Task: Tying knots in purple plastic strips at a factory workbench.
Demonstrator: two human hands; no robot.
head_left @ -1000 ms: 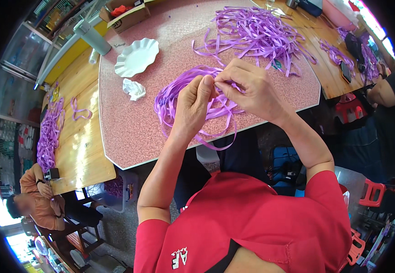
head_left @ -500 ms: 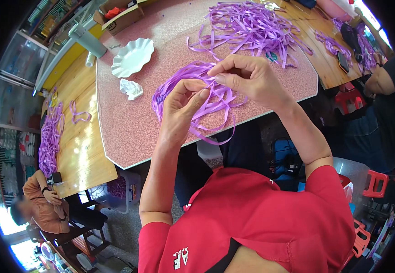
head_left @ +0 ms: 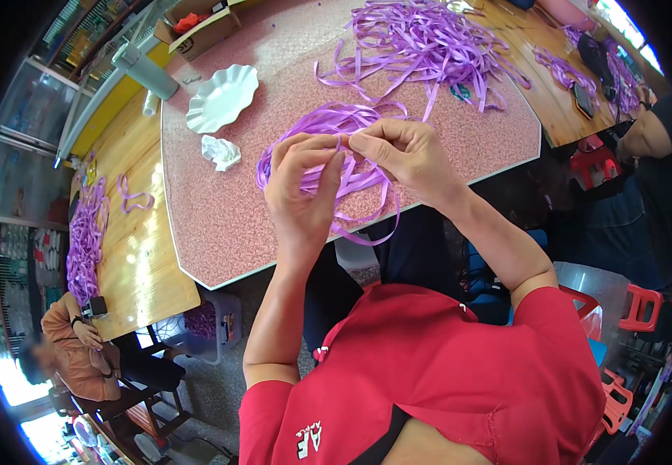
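My left hand (head_left: pixel 303 182) and my right hand (head_left: pixel 412 159) meet above the near edge of the pink speckled table (head_left: pixel 219 225). Thumb and forefinger of each are pinched on a narrow purple ribbon (head_left: pixel 340 142), of which only a short bit shows between the fingertips. Below and behind them lies a loose bundle of purple ribbons (head_left: pixel 328 118), partly covered by my hands. Some of its loops hang over the table edge.
A larger purple ribbon heap (head_left: pixel 429 46) lies at the far side. To the left are a white scalloped plate (head_left: pixel 223 99), crumpled tissue (head_left: pixel 220 153), a grey-green bottle (head_left: pixel 144 70) and a cardboard box (head_left: pixel 204 32). Other people sit at left and right.
My right hand has come down and left. My left hand has turned, its fingers lifting towards the right fingertips. A ribbon strand now trails from the bundle area towards the far heap.
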